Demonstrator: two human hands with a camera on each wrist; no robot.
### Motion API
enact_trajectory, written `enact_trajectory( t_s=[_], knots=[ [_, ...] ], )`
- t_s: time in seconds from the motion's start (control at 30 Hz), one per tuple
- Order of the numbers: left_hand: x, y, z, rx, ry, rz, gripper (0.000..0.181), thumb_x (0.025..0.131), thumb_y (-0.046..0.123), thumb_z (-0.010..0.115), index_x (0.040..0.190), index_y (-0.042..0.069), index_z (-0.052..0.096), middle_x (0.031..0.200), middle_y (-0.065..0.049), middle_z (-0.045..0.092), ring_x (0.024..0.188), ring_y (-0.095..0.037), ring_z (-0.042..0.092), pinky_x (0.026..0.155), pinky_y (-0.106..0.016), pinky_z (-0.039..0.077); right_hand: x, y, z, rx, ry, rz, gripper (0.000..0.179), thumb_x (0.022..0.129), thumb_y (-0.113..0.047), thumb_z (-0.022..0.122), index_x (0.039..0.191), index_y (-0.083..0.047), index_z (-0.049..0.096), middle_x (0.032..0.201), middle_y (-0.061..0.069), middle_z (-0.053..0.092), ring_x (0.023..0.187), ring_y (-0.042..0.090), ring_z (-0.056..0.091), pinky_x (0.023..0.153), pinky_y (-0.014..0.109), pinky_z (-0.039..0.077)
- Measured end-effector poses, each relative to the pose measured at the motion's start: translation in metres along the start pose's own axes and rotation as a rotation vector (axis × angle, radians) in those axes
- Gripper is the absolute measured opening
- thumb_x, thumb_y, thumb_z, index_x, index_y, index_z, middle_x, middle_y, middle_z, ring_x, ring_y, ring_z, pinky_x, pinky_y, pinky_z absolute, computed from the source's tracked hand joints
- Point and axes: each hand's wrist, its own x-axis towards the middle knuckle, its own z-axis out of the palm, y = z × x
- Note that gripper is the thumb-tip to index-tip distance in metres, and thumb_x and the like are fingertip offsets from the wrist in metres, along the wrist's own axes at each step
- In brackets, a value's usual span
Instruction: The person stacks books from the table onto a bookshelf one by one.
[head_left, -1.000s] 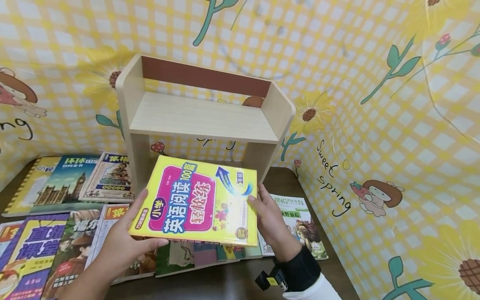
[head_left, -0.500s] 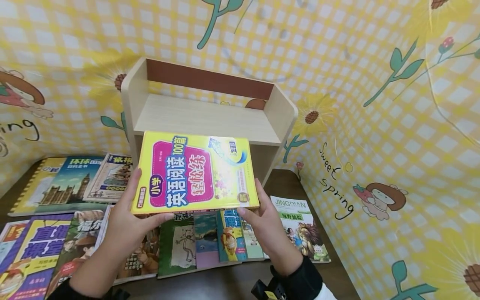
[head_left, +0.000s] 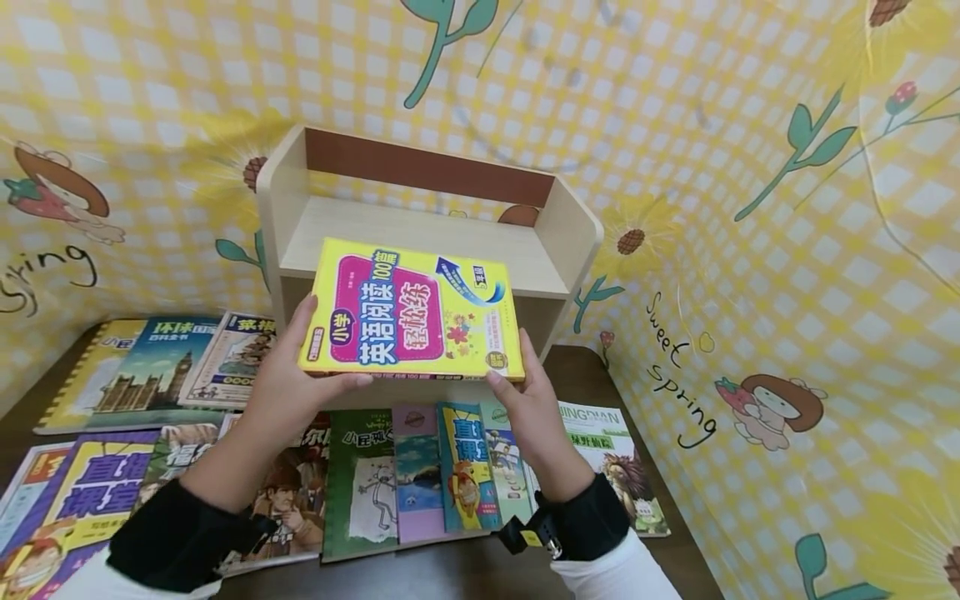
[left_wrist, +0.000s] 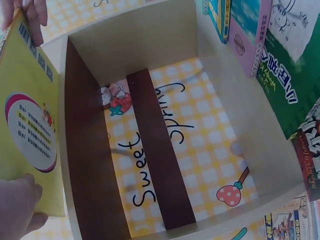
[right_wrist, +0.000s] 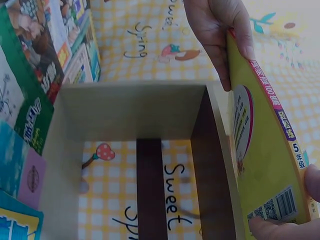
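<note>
From the near side, the left forearm (head_left: 228, 467) is slanted far and rightward, the right forearm (head_left: 562, 468) far and leftward. The left hand (head_left: 288, 377) and the right hand (head_left: 531, 400) are held apart, each curled in a grip, the left thumb (head_left: 347, 383) pointed rightward, the right thumb (head_left: 501, 385) leftward.

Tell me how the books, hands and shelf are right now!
Yellow book, closed, held up
Left hand, gripping the yellow book's left side
Right hand, gripping the yellow book's right side
Wooden shelf, standing upright
Green book, closed, cover up
Spiral notebook, closed, partly covered
Other books, closed, covers showing
</note>
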Motion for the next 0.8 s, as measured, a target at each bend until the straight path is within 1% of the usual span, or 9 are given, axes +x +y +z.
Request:
enact_trajectory(
  t_s=[0.1,0.17,0.23,0.27,0.33,0.47,0.6,0.7,0.8],
  knots=[
    [0.012,0.000,0.000,0.029,-0.026,-0.039,0.106,0.081,0.032,0.078,0.157,0.027,0.003,0.142,-0.017,0.040,0.117,-0.028,0.048,0.083,-0.019,0.050,0.009,0.000,-0.003,-0.018,0.023,0.009,0.073,0.101,-0.005,0.047,0.156,-0.011,0.000,0.162,0.007,0.007,0.145,0.022,0.019,0.114,0.037,0.027],
    [0.019,0.001,-0.001,0.044,-0.043,-0.069,0.109,0.080,0.037,0.078,0.157,0.026,0.001,0.147,-0.018,0.035,0.124,-0.033,0.043,0.094,-0.031,0.048,0.015,0.000,-0.005,-0.045,0.033,0.008,0.073,0.100,-0.006,0.048,0.156,-0.010,0.001,0.161,0.008,0.009,0.146,0.023,0.019,0.115,0.039,0.026],
    [0.025,0.002,-0.001,0.057,-0.060,-0.082,0.111,0.079,0.040,0.079,0.156,0.025,0.000,0.151,-0.019,0.031,0.131,-0.036,0.038,0.102,-0.046,0.042,0.020,-0.001,-0.008,-0.090,0.053,0.018,0.073,0.100,-0.009,0.051,0.156,-0.010,0.005,0.161,0.007,0.013,0.145,0.021,0.020,0.114,0.039,0.028],
    [0.028,0.002,-0.002,0.063,-0.068,-0.085,0.112,0.079,0.041,0.079,0.156,0.025,0.000,0.151,-0.019,0.031,0.132,-0.037,0.037,0.103,-0.053,0.038,0.023,-0.001,-0.009,-0.116,0.061,0.022,0.073,0.100,-0.011,0.053,0.156,-0.010,0.006,0.161,0.006,0.014,0.145,0.021,0.021,0.113,0.038,0.029],
    [0.033,0.003,-0.003,0.090,-0.075,-0.079,0.112,0.078,0.042,0.079,0.157,0.022,0.002,0.150,-0.020,0.032,0.132,-0.039,0.036,0.104,-0.059,0.035,0.029,-0.002,-0.012,-0.165,0.077,0.034,0.074,0.098,-0.015,0.056,0.156,-0.010,0.010,0.160,0.005,0.018,0.144,0.020,0.024,0.112,0.038,0.031],
    [0.041,0.007,-0.004,0.172,-0.045,-0.070,0.106,0.078,0.046,0.077,0.156,0.015,0.012,0.147,-0.020,0.034,0.125,-0.038,0.040,0.100,-0.058,0.040,0.038,-0.005,-0.018,-0.240,0.088,0.068,0.076,0.095,-0.022,0.062,0.155,-0.013,0.017,0.157,0.002,0.027,0.139,0.018,0.034,0.109,0.035,0.037],
    [0.047,0.014,-0.006,0.260,-0.010,-0.066,0.099,0.079,0.047,0.076,0.154,0.010,0.022,0.145,-0.020,0.035,0.122,-0.037,0.039,0.097,-0.057,0.041,0.047,-0.012,-0.021,-0.337,0.081,0.089,0.077,0.093,-0.028,0.065,0.155,-0.014,0.021,0.160,0.004,0.019,0.145,0.018,0.023,0.110,0.035,0.035],
    [0.054,0.021,-0.009,0.325,-0.039,-0.048,0.094,0.080,0.045,0.076,0.151,0.006,0.028,0.143,-0.021,0.038,0.121,-0.037,0.041,0.093,-0.056,0.042,0.055,-0.018,-0.024,-0.453,0.080,0.089,0.075,0.092,-0.034,0.066,0.153,-0.015,0.026,0.161,0.003,0.015,0.148,0.016,0.008,0.116,0.038,0.024],
    [0.062,0.028,-0.013,0.370,-0.091,-0.038,0.084,0.083,0.040,0.075,0.146,0.003,0.034,0.137,-0.022,0.043,0.117,-0.037,0.045,0.091,-0.054,0.041,0.064,-0.023,-0.025,-0.557,0.073,0.095,0.073,0.091,-0.039,0.065,0.152,-0.019,0.030,0.160,0.003,0.019,0.148,0.018,0.006,0.118,0.044,0.017]
  ],
)
